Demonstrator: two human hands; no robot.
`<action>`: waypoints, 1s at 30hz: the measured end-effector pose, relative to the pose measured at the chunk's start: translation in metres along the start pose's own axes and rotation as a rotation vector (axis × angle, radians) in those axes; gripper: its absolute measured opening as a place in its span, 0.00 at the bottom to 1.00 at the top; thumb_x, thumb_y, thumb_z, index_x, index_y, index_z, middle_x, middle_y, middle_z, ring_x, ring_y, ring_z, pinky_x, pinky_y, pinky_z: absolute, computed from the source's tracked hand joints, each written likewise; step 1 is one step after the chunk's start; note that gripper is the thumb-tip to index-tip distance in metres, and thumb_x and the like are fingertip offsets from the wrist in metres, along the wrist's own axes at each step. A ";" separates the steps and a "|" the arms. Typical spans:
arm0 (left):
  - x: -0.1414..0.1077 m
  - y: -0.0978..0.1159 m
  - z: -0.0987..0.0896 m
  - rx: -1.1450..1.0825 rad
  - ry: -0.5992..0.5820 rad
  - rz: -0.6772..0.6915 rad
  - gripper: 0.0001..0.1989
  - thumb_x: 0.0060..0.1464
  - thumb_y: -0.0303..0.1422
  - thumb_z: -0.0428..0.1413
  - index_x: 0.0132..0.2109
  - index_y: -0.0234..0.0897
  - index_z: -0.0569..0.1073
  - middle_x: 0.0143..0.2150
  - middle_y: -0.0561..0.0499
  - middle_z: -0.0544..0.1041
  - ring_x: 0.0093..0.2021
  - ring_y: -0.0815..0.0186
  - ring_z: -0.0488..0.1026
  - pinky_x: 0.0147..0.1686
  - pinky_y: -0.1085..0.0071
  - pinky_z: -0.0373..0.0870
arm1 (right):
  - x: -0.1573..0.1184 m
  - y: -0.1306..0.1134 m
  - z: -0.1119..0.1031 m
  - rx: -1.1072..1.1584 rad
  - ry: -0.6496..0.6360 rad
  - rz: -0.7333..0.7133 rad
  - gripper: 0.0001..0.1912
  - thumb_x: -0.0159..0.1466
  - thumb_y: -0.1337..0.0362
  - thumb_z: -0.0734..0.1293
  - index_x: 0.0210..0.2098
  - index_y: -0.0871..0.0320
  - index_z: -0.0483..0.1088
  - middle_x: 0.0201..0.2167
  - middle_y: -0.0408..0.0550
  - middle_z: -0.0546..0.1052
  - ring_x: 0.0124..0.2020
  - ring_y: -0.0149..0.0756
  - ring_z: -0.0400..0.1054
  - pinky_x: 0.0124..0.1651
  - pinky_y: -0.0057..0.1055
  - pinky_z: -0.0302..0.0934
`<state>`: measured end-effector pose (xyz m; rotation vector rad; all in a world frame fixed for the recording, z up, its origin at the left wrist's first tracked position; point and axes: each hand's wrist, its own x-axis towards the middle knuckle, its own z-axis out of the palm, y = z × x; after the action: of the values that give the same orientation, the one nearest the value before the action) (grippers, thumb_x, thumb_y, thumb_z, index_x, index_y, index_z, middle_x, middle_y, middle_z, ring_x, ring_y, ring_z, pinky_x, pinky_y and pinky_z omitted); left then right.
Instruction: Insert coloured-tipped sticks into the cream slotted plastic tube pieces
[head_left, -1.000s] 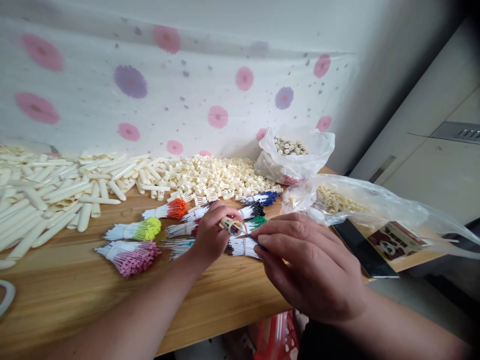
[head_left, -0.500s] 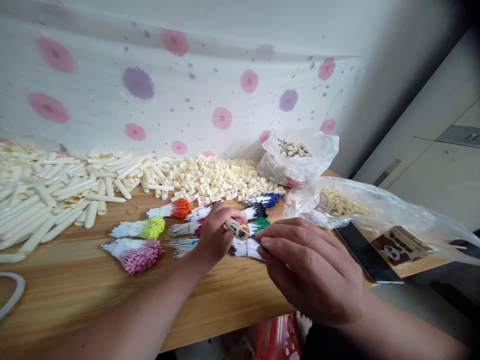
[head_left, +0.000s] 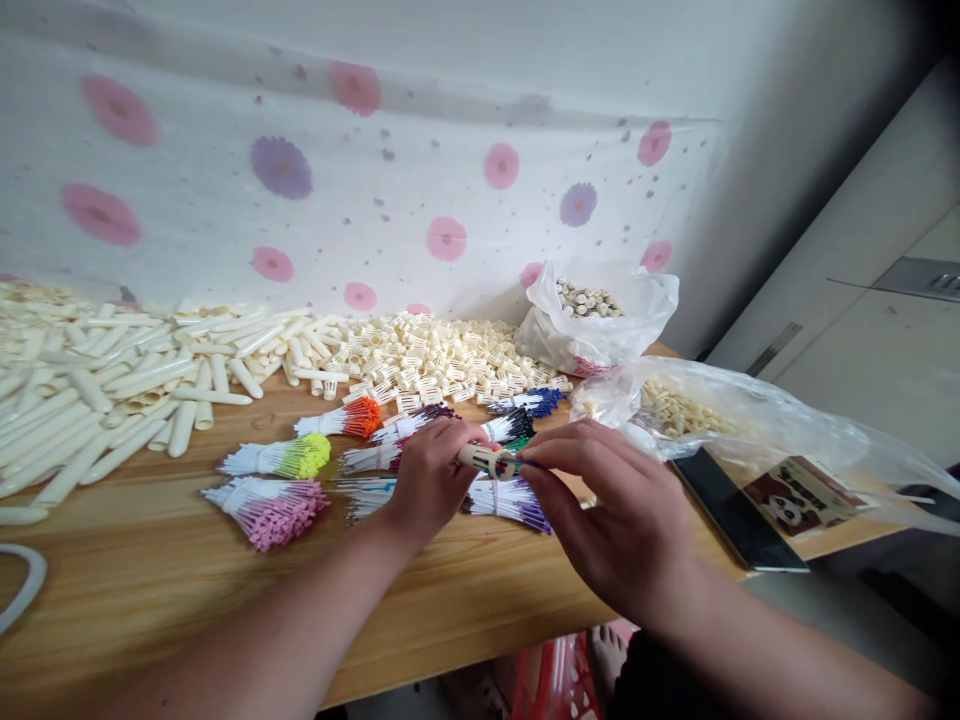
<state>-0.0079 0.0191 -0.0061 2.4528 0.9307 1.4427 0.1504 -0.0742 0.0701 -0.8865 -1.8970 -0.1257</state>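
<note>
While your left hand [head_left: 433,472] grips a part-filled slotted barrel [head_left: 480,459], your right hand [head_left: 626,505] pinches a blue rod [head_left: 526,463], coloured bundles [head_left: 274,457] remaining.

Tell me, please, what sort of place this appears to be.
Likely a small hand-work corner, perhaps in a home: a wooden table holds heaped cream tubes and bundles of colour-tipped sticks, with a flower-patterned sheet behind.

Left grip [head_left: 437,468] holds a slotted cream tube [head_left: 477,458] near the right grip [head_left: 626,505]
</note>
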 end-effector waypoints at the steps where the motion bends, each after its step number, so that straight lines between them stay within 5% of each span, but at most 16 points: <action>1: 0.000 0.001 -0.001 0.004 -0.010 -0.011 0.07 0.56 0.34 0.52 0.34 0.36 0.72 0.30 0.49 0.75 0.34 0.62 0.71 0.33 0.68 0.64 | -0.001 0.003 0.001 -0.025 -0.018 -0.012 0.06 0.60 0.75 0.64 0.36 0.61 0.69 0.32 0.48 0.75 0.33 0.32 0.69 0.36 0.31 0.65; 6: 0.002 0.005 -0.005 -0.051 -0.080 0.029 0.22 0.58 0.49 0.47 0.46 0.33 0.68 0.40 0.43 0.74 0.40 0.58 0.71 0.40 0.63 0.67 | -0.006 0.017 0.006 -0.134 -0.031 -0.022 0.10 0.61 0.75 0.63 0.39 0.58 0.70 0.39 0.50 0.71 0.39 0.36 0.66 0.40 0.36 0.65; 9: 0.002 0.005 -0.006 -0.095 -0.117 0.069 0.26 0.61 0.49 0.38 0.53 0.34 0.64 0.46 0.41 0.73 0.45 0.58 0.69 0.44 0.61 0.66 | -0.007 0.020 0.007 -0.133 0.016 0.000 0.07 0.60 0.74 0.65 0.36 0.58 0.71 0.37 0.49 0.68 0.39 0.35 0.66 0.39 0.35 0.66; 25: 0.001 0.008 -0.005 -0.031 -0.092 0.067 0.25 0.61 0.49 0.37 0.44 0.35 0.69 0.36 0.44 0.72 0.39 0.59 0.68 0.39 0.63 0.64 | -0.004 0.019 0.011 -0.088 0.028 0.043 0.06 0.58 0.75 0.66 0.31 0.58 0.70 0.33 0.47 0.67 0.36 0.34 0.64 0.37 0.34 0.64; 30: -0.002 -0.002 0.000 -0.208 -0.162 -0.034 0.25 0.60 0.51 0.38 0.43 0.36 0.69 0.37 0.46 0.72 0.38 0.61 0.69 0.38 0.66 0.65 | 0.003 0.026 -0.011 -0.045 0.015 0.030 0.04 0.59 0.73 0.65 0.32 0.59 0.70 0.32 0.47 0.69 0.36 0.34 0.66 0.38 0.35 0.64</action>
<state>-0.0096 0.0196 -0.0077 2.3478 0.7457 1.2396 0.1740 -0.0590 0.0708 -0.9415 -1.8730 -0.1567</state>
